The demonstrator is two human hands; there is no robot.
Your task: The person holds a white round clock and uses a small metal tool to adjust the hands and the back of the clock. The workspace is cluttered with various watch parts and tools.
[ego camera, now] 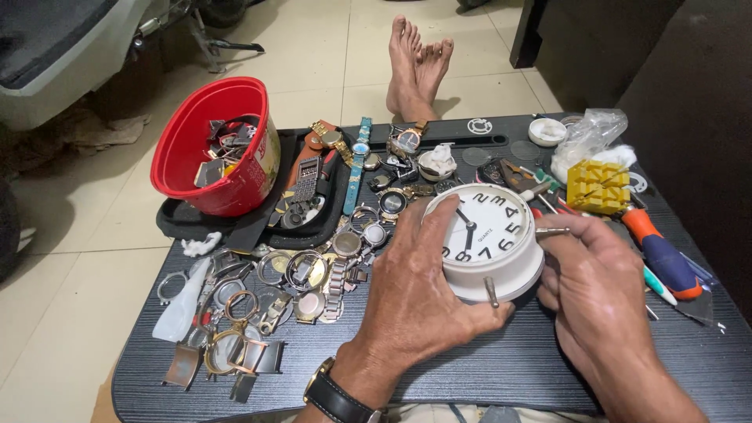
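left hand (415,290) clamps round the white alarm clock (489,243), right hand (591,290) pinches a thin metal tool (551,232) at its rim. looks light, slick plastic, so grip the sides, not the glass.

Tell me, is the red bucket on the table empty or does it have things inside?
Not empty. The red bucket stands upright and holds a pile of small metal parts, visible through its open top.
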